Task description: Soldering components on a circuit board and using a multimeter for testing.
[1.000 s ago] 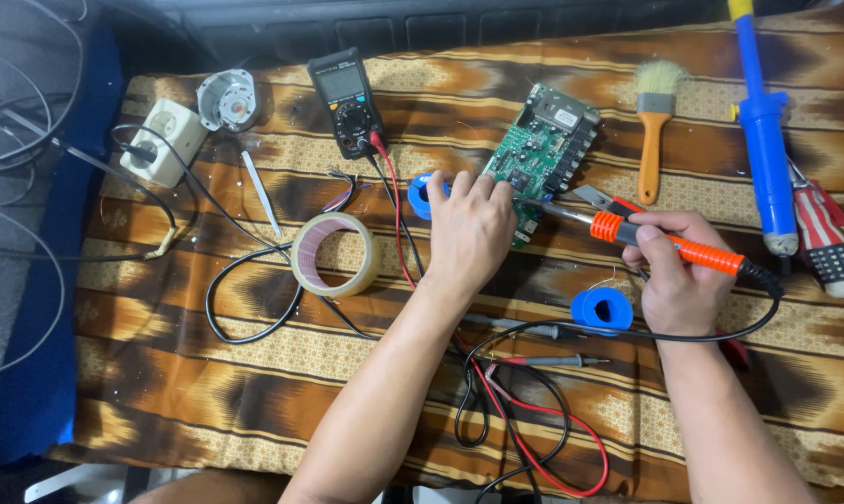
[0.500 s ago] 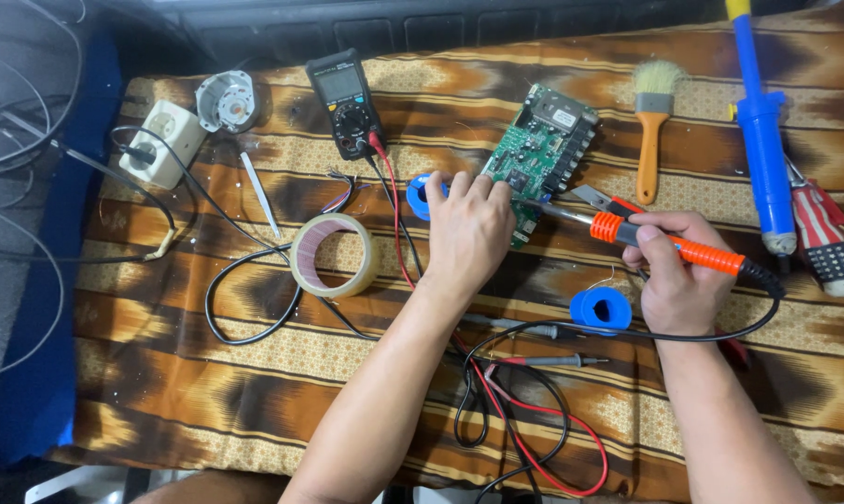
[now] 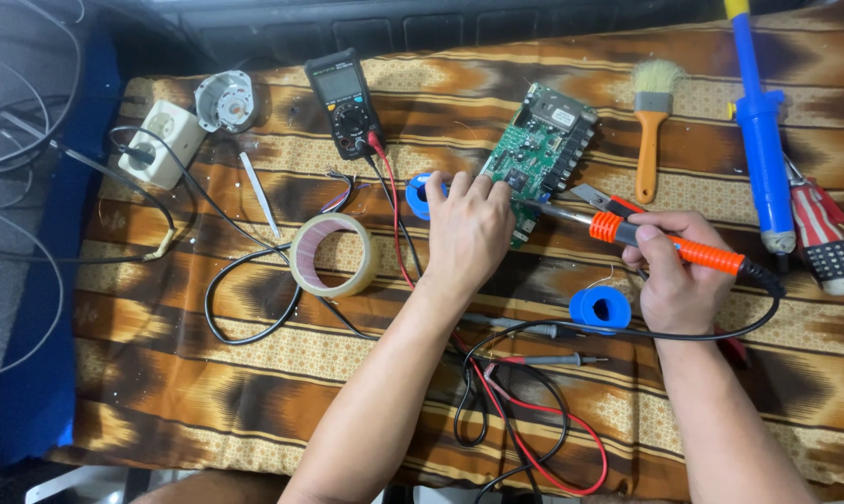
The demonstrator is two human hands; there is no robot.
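Nothing has moved: the left hand [image 3: 467,233] still presses the green circuit board [image 3: 538,154] mid-frame, the right hand [image 3: 676,280] still grips the orange soldering iron [image 3: 669,245].

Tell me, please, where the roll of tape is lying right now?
In the head view the roll of tape lies flat on the patterned cloth, left of the left hand and below the multimeter.

Bare cloth [image 3: 160,392] open at my lower left, tape roll [image 3: 334,254] and black cable [image 3: 244,280] crowding my left hand [image 3: 467,233], blue spool [image 3: 600,307] just beside my right hand [image 3: 676,280], probe leads [image 3: 524,420] tangled between my forearms
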